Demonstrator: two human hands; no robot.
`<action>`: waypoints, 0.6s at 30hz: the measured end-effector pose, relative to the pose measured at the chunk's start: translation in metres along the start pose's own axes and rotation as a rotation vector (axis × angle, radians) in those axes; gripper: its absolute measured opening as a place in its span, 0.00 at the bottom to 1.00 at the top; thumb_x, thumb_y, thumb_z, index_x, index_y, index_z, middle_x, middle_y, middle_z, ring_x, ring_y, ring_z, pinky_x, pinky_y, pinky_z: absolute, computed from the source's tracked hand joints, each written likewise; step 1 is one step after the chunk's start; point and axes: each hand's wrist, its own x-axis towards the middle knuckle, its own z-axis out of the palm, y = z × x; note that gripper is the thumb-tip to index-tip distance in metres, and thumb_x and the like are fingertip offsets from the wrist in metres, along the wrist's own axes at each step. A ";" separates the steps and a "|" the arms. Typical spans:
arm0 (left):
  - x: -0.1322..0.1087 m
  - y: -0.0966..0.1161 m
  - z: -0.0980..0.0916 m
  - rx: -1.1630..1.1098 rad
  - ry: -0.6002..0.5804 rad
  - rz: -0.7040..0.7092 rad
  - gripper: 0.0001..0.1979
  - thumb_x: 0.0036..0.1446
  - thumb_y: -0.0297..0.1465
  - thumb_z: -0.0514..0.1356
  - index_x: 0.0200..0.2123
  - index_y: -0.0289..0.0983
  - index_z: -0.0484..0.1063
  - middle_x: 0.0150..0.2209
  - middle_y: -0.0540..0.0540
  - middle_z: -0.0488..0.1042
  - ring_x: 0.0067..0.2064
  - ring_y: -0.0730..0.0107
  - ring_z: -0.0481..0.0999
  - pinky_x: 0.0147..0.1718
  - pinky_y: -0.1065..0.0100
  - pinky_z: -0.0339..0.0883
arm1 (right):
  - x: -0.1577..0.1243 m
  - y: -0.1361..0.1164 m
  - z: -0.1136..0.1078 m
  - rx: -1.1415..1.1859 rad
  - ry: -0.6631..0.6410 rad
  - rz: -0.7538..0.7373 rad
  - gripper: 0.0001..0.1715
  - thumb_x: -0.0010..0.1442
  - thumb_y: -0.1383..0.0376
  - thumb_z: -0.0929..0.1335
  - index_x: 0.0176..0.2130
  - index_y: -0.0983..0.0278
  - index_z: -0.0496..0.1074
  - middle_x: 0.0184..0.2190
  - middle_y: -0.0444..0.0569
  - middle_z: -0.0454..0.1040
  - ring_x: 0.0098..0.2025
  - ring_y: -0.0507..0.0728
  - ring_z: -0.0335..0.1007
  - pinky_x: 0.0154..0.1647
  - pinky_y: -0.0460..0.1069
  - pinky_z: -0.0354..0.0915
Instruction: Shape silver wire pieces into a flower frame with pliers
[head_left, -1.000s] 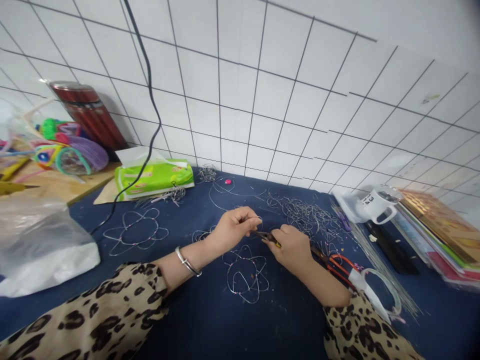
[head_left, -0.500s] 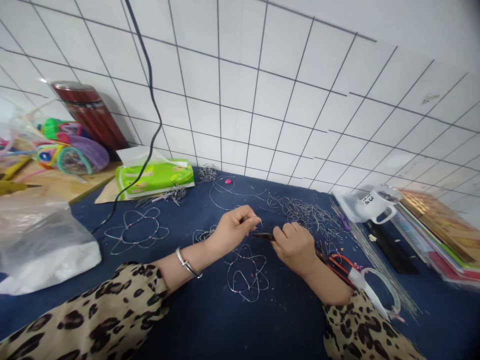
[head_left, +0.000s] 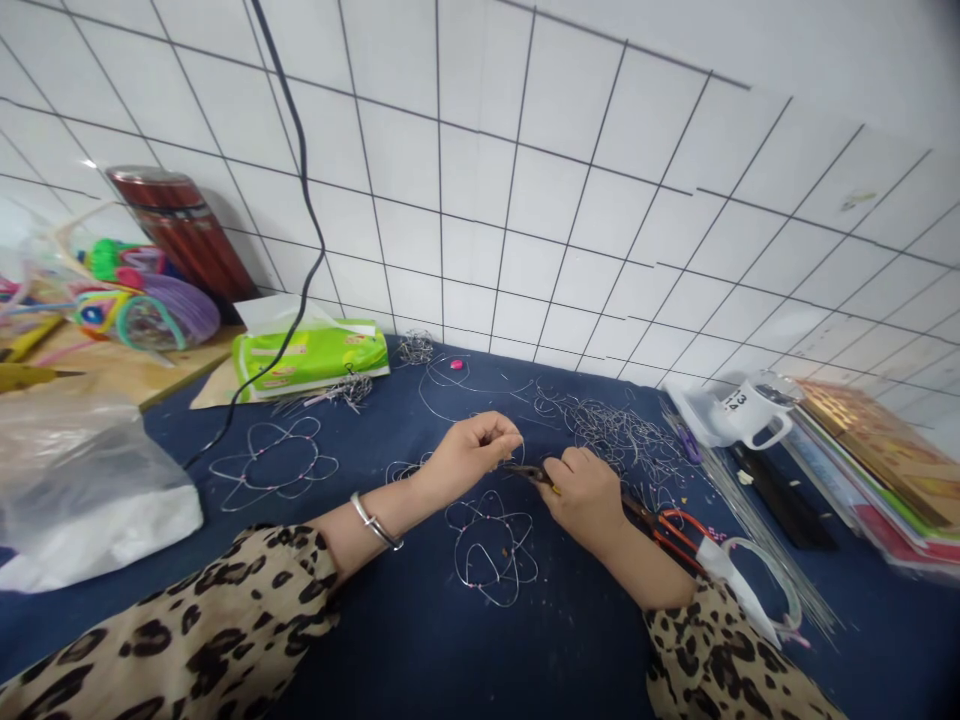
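Note:
My left hand (head_left: 471, 448) is closed in a pinch on a thin wire (head_left: 523, 449), whose short curved end shows beyond the fingertips. Dark-jawed pliers (head_left: 531, 473) are gripped in my right hand (head_left: 583, 497), their tip pointing left close under the wire; I cannot tell whether the jaws touch it. A bit of yellow handle shows by the fingers. Just below both hands lies a flower-shaped wire piece (head_left: 491, 548) with small pink beads. A second wire flower (head_left: 274, 463) rests to the left, and a wire coil (head_left: 405, 470) is partly hidden behind my left forearm.
Loose wire scraps (head_left: 622, 428) are heaped behind my right hand. Orange-handled scissors (head_left: 679, 535), straight wires (head_left: 780, 560) and a white mug (head_left: 757, 410) are at the right. To the left are a green tissue pack (head_left: 315, 355), a plastic bag (head_left: 90, 490) and a black cable (head_left: 304, 200).
My right hand has shifted slightly left and turned, so more of the pliers and the yellow handle show. My left hand stays almost still, holding the wire.

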 end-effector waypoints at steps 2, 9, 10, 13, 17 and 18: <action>0.000 -0.001 0.000 -0.057 -0.042 -0.032 0.09 0.54 0.35 0.56 0.34 0.37 0.70 0.23 0.53 0.65 0.23 0.78 0.62 0.23 0.74 0.57 | 0.000 0.000 0.000 0.011 -0.008 0.004 0.18 0.60 0.56 0.60 0.26 0.63 0.67 0.25 0.48 0.63 0.31 0.54 0.55 0.31 0.49 0.48; 0.000 -0.003 0.001 -0.069 0.003 0.026 0.08 0.53 0.35 0.58 0.33 0.37 0.73 0.25 0.51 0.68 0.26 0.76 0.64 0.26 0.72 0.60 | -0.001 -0.003 0.000 0.071 -0.033 0.031 0.17 0.59 0.56 0.62 0.26 0.64 0.67 0.25 0.47 0.64 0.30 0.52 0.58 0.31 0.47 0.49; 0.000 -0.003 0.001 -0.055 0.017 0.038 0.08 0.53 0.34 0.57 0.32 0.37 0.73 0.25 0.51 0.68 0.26 0.76 0.64 0.26 0.72 0.60 | -0.002 -0.004 0.001 0.081 -0.041 0.037 0.17 0.59 0.55 0.62 0.26 0.64 0.67 0.25 0.47 0.64 0.30 0.52 0.58 0.31 0.47 0.49; 0.000 -0.003 0.000 -0.007 0.031 0.075 0.07 0.54 0.33 0.57 0.32 0.37 0.73 0.26 0.51 0.68 0.26 0.76 0.64 0.27 0.72 0.60 | -0.002 -0.004 0.002 0.110 -0.081 0.055 0.16 0.58 0.55 0.63 0.26 0.64 0.67 0.25 0.46 0.65 0.30 0.51 0.59 0.30 0.46 0.49; -0.002 -0.002 0.000 0.048 0.031 0.125 0.07 0.55 0.33 0.56 0.32 0.37 0.73 0.26 0.51 0.68 0.27 0.75 0.65 0.28 0.72 0.60 | -0.003 -0.005 0.002 0.134 -0.123 0.071 0.17 0.58 0.55 0.62 0.27 0.63 0.67 0.25 0.46 0.65 0.30 0.51 0.60 0.30 0.46 0.49; -0.002 -0.001 0.000 0.062 0.034 0.134 0.07 0.55 0.33 0.56 0.32 0.37 0.73 0.26 0.51 0.68 0.27 0.75 0.65 0.28 0.72 0.61 | -0.003 -0.005 0.003 0.135 -0.128 0.073 0.17 0.58 0.54 0.62 0.27 0.63 0.67 0.26 0.46 0.65 0.30 0.51 0.60 0.30 0.46 0.49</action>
